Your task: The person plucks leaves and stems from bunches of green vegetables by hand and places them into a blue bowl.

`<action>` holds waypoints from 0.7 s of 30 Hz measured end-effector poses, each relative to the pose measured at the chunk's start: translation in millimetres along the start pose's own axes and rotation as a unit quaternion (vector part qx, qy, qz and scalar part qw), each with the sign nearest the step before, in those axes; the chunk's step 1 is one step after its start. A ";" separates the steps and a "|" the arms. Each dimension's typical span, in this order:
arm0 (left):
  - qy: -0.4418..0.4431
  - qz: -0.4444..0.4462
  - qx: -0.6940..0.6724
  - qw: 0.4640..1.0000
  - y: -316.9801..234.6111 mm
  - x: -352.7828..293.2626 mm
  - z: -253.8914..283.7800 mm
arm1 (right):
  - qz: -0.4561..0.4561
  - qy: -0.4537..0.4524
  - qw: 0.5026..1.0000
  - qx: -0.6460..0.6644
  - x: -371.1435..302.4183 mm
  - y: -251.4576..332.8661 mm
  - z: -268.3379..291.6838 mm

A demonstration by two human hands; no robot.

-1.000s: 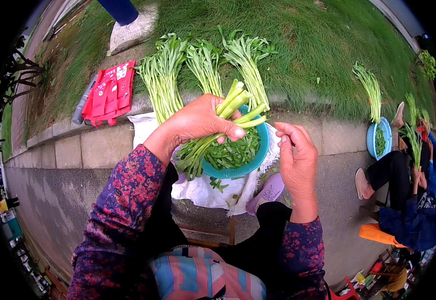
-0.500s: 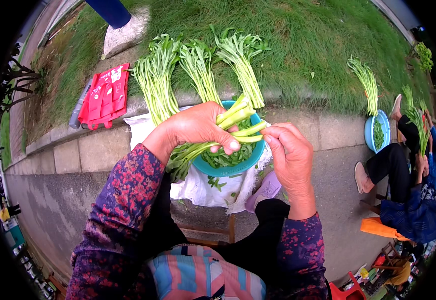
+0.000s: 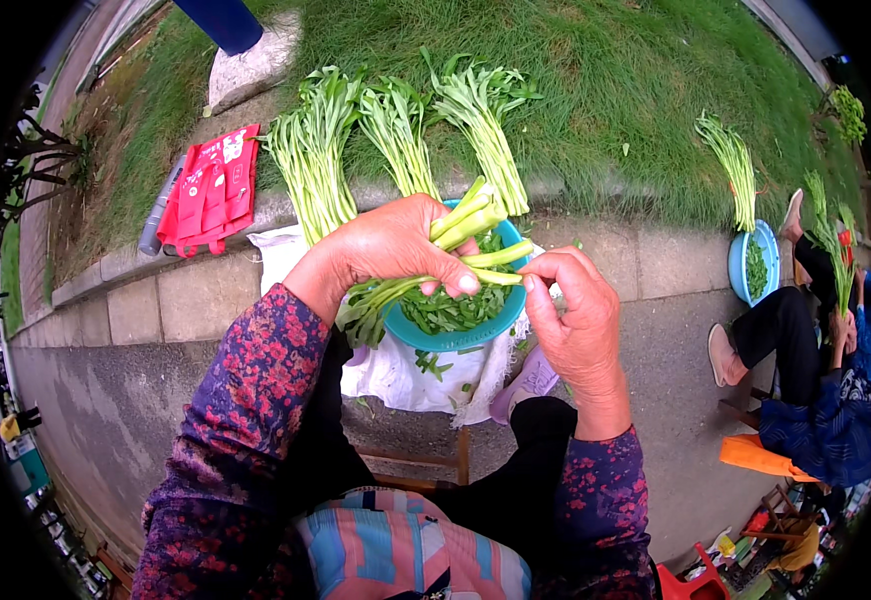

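Note:
My left hand [image 3: 396, 245] is closed around a small bunch of long-stemmed greens that look like water spinach [image 3: 476, 222]. The thick pale cut ends point up and right; the leafy tops hang below my wrist on the left. My right hand [image 3: 578, 318] meets the end of one thin stem [image 3: 491, 280] with thumb and forefinger; the contact is partly hidden by the fingers. Under both hands stands a teal basin [image 3: 444, 345] holding torn green leaves and pieces [image 3: 456, 312]. It rests on a white cloth sheet [image 3: 406, 383] with scraps scattered on it.
Three bunches of greens [image 3: 314, 170] lie along the kerb [image 3: 586, 258] and grass. A red bag [image 3: 214, 190] lies left of them. Farther right, a seated person [image 3: 821, 400] holds greens beside a light-blue basin [image 3: 739, 262]. A red stool [image 3: 696, 583] stands at lower right.
My right hand has shifted slightly left and down at the stem end, its thumb lower. A small green scrap now shows above that hand. My left hand keeps its hold.

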State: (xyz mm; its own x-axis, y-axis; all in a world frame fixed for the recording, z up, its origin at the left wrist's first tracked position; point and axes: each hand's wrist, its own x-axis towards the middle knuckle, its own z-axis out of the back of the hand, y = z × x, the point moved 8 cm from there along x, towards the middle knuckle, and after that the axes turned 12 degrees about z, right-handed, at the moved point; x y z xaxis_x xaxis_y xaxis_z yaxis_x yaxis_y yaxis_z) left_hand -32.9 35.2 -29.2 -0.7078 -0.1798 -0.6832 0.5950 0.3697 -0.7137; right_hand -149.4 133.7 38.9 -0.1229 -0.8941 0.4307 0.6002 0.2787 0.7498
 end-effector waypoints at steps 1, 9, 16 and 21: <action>0.003 -0.001 -0.009 1.000 -0.5 -1.0 -0.6 | -0.005 -0.010 1.000 0.014 0.1 -0.9 -0.1; 0.003 -0.022 -0.003 1.000 -6.1 -2.3 -2.1 | -0.141 -0.133 0.962 0.192 -15.2 -30.2 5.1; -0.039 -0.077 -0.027 0.996 -11.9 -3.6 8.4 | -0.217 -0.079 0.926 0.299 -21.2 -40.5 5.0; -0.040 -0.059 -0.008 0.997 -9.0 -1.6 7.5 | -0.070 0.041 0.994 0.077 -16.3 -24.9 -6.5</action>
State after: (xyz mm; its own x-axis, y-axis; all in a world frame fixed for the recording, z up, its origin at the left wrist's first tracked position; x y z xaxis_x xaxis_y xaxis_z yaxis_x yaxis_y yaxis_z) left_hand -34.3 25.3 -22.8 -0.7388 -0.2951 -0.6059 0.5030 0.3569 -0.7872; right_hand -157.2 139.1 10.0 -0.1282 -0.9516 0.2792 0.4536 0.1941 0.8698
